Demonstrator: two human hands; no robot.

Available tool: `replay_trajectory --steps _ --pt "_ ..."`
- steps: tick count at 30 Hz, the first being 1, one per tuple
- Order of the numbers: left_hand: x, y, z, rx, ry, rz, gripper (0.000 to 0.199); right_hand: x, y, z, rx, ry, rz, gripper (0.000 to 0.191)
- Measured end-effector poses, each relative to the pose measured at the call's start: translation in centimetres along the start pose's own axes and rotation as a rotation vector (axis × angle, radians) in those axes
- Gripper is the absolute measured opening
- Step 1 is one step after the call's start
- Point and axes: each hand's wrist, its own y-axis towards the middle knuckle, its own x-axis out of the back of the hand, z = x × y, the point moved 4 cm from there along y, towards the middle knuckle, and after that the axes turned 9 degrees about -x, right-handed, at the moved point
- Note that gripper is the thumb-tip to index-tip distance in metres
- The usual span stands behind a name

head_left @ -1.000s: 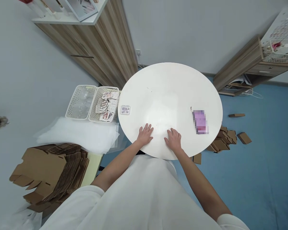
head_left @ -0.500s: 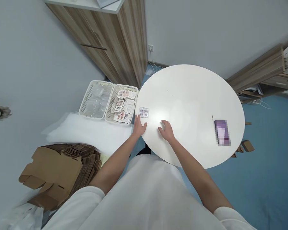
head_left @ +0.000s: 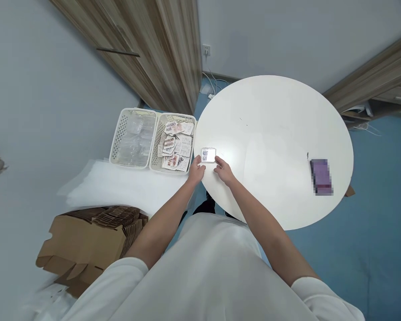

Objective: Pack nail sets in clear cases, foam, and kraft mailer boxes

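Note:
A small clear plastic case with a patterned purple-grey card inside lies near the left edge of the white round table. Glare whitens its right half. My left hand has its fingertips at the case's left side, the thumb toward its near edge. At the opposite side my right hand touches the near right corner with its fingertips. Between them the two hands grip the case.
Left of the table stand a white basket of printed cards and another basket of clear plastic cases. Nearer lie white foam sheets and folded cardboard boxes. A pixelated purple item rests on the table's right side.
My right hand has moved left to the case, and my left hand has shifted to its left side. The view has tilted and moved slightly.

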Motion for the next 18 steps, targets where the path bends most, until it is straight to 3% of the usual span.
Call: replay_trajectory --steps 4,8,12,18 --pt "-1.5 -0.7 -0.8 -0.046 -0.043 0.041 0.061 2.0 -1.0 -0.9 0.039 0.032 -0.057 0.067" --pt "-4.3 -1.8 -2.0 -0.101 -0.077 0.093 0.058 5.2 -3.0 -1.7 0.088 0.044 -0.114 0.065" --pt "-8.3 -3.8 -3.1 -0.14 -0.084 0.182 0.056 9.6 -6.3 -3.2 0.108 0.039 -0.164 0.064" --pt "-14.9 -8.6 -4.1 -0.152 -0.058 0.308 0.055 16.4 -11.8 -7.5 0.125 -0.008 -0.202 0.064"
